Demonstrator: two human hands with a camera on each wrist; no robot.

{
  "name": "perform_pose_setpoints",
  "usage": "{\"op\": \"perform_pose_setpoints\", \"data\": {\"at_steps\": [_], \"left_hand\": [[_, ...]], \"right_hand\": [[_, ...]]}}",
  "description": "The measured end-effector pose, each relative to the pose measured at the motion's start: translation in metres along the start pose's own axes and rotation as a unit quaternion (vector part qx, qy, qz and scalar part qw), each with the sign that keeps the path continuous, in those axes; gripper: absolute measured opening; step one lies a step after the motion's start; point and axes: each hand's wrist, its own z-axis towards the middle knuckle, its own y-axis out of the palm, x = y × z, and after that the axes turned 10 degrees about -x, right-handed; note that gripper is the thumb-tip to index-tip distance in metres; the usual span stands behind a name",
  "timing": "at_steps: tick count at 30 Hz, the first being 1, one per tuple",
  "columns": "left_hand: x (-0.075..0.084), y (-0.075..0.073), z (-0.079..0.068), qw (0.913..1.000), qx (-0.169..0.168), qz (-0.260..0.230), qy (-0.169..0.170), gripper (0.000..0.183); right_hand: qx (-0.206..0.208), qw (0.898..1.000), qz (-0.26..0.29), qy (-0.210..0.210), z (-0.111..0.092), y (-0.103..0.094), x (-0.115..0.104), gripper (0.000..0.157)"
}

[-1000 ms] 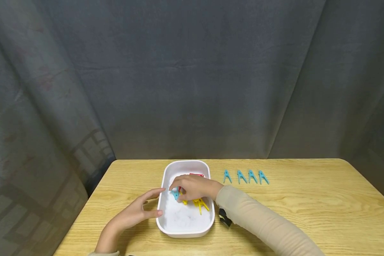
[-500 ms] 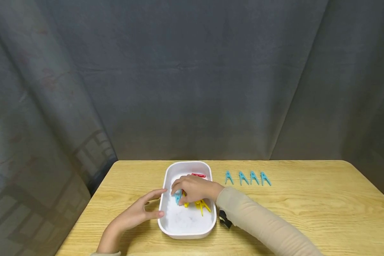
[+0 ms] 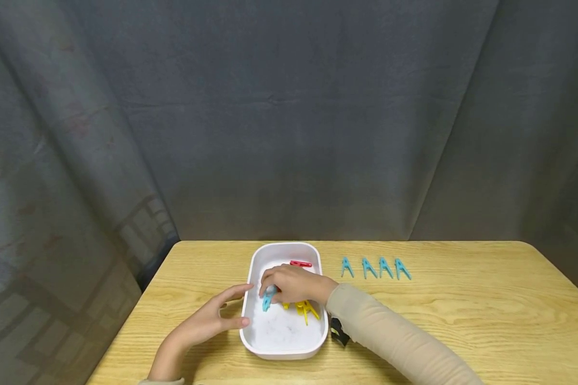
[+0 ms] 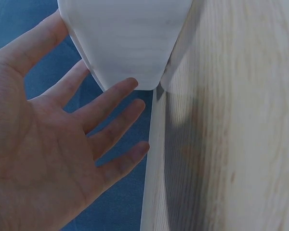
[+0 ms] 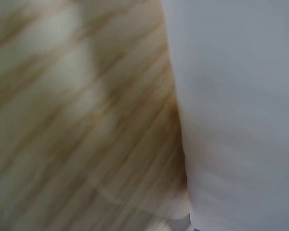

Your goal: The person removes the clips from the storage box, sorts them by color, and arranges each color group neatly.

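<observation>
A white plastic tub (image 3: 284, 342) stands on the table, with clothespins inside. My right hand (image 3: 294, 283) reaches over its right wall and pinches a blue clothespin (image 3: 267, 302) between thumb and fingers; part of the clothespin is hidden. Beside that hand lie yellow clothespins (image 3: 307, 310), partly covered by it, and a red clothespin (image 3: 301, 263) rests near the tub's far end. At the tub's left wall is my left hand (image 3: 207, 319), thumb and fingers spread, fingertips at the rim. The left wrist view shows its fingers (image 4: 118, 98) extended by the tub's outside (image 4: 130, 38).
Several blue clothespins (image 3: 384, 267) stand in a row on the wooden table (image 3: 462, 310), right of the tub. A small black object (image 3: 339, 332) sits under the right forearm. Grey curtain (image 3: 289, 133) hangs behind. Only the tub wall (image 5: 241, 115) and tabletop fill the right wrist view.
The blue clothespin under my right fingers has turned and now points more toward the near side. The right hand has shifted only slightly; my left hand stays at the tub's wall.
</observation>
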Motion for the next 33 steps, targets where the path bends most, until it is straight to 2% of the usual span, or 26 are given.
{"op": "perform_pose_setpoints", "data": {"at_steps": [8,15,23,33], "left_hand": [[0.001,0.000,0.000,1.0000,0.001,0.002,0.006,0.064],[-0.001,0.001,0.000,1.0000,0.000,-0.003,-0.001,0.063],[-0.003,-0.002,-0.001,0.9999,0.002,0.009,0.010,0.063],[-0.001,-0.008,-0.001,0.9996,0.000,0.015,0.023,0.064]], "right_hand": [[0.033,0.999,-0.025,-0.012,-0.001,-0.002,0.000,0.021],[0.057,0.997,-0.043,0.007,-0.012,-0.016,-0.005,0.022],[0.095,0.995,-0.022,-0.004,-0.030,-0.035,-0.015,0.023],[0.147,0.989,0.013,0.004,-0.059,-0.040,-0.023,0.022]]}}
